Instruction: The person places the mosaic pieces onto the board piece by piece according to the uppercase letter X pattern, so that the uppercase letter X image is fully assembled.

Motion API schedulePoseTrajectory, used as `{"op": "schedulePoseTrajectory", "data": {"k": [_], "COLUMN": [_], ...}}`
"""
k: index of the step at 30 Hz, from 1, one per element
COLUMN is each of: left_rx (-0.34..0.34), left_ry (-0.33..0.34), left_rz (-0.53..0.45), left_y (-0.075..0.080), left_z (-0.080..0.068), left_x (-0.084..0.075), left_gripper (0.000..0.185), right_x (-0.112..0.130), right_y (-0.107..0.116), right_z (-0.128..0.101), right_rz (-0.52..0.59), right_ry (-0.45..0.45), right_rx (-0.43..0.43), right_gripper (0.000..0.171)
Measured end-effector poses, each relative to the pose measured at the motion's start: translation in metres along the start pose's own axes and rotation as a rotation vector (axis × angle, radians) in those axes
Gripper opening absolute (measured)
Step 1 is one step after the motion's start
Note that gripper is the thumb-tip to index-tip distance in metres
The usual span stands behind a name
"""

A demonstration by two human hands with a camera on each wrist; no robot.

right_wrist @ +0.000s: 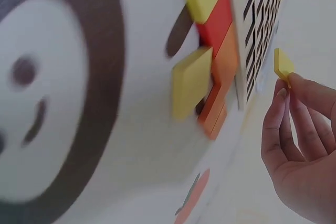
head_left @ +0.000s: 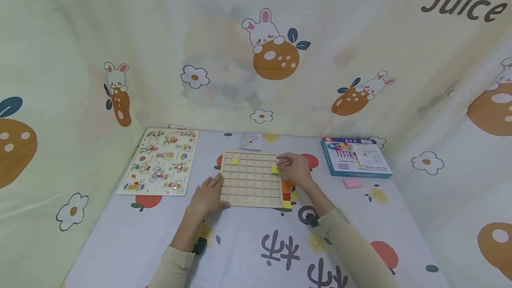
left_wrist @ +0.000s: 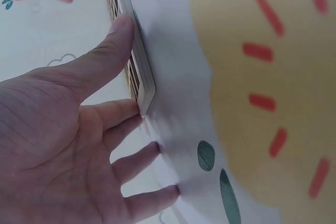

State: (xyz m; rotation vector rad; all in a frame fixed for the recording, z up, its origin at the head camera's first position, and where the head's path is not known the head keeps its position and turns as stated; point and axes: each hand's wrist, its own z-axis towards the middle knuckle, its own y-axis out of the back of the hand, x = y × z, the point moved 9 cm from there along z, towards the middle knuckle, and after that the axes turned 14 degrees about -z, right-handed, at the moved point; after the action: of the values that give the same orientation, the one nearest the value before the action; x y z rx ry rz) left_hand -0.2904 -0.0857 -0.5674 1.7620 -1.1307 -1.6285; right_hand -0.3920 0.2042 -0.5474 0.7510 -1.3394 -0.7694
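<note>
A wooden grid board [head_left: 252, 181] lies flat, with one yellow tile [head_left: 235, 161] in a cell near its upper left corner. My right hand [head_left: 297, 170] pinches another yellow tile [right_wrist: 283, 63] between thumb and fingertips, over the board's upper right part in the head view. In the right wrist view that tile is held up, tilted. Against the board's left edge and near corner rests my left hand [head_left: 206, 195]; its fingers are spread and the thumb [left_wrist: 122, 30] touches the rim. Beside the right edge lie orange [right_wrist: 224, 59], red [right_wrist: 216, 24] and yellow tiles [right_wrist: 193, 83].
Behind the board is a small colored pattern card [head_left: 250, 142]. A picture puzzle board [head_left: 160, 163] lies at left. At right are a boxed set [head_left: 356, 157] and a pink block [head_left: 352, 183]. A printed curtain [head_left: 224, 34] hangs behind the table.
</note>
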Motion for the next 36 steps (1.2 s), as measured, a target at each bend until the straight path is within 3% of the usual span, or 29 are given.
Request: {"op": "schedulePoseTrajectory", "data": {"k": [14, 36], "left_rx": [0.000, 0.009], "left_ry": [0.013, 0.014], "left_rz": [-0.042, -0.028], "left_y": [-0.003, -0.001], "left_z": [-0.001, 0.000], "left_x": [0.000, 0.001], "left_gripper": [0.098, 0.098], "right_x": [0.040, 0.080], "right_y": [-0.038, -0.079], "right_z": [0.017, 0.028], "right_rz": [0.172, 0.124], "right_ry": [0.071, 0.103], "right_rx": [0.106, 0.116], "right_gripper": [0.032, 0.023]}}
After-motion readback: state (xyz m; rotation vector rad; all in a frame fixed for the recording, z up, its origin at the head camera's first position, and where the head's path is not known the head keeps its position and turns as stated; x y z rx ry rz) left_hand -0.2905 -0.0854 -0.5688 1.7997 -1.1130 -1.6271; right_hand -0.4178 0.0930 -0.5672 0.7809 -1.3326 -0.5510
